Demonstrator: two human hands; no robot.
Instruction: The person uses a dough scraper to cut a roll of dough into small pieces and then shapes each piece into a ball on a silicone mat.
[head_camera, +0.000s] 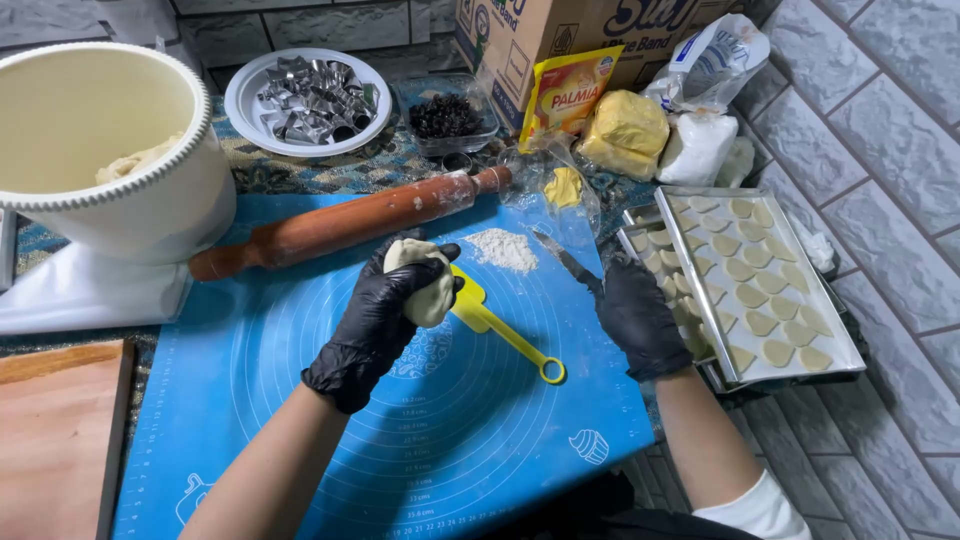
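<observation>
Two black-gloved hands working over the blue mat (300, 420) — left hand (385, 315) clenching a dough lump (425, 285) above its middle, right hand (635, 315) gripping a knife (565, 262) at its right edge, beside the cookie tray (840, 345).

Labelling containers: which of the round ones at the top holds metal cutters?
The white round plate, piled with shiny metal cookie cutters. The big cream bowl holds dough; the clear dish holds dark bits.

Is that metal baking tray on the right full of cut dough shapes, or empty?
Nearly full: the rectangular metal baking tray holds rows of pale cut dough pieces across most of it.
</observation>
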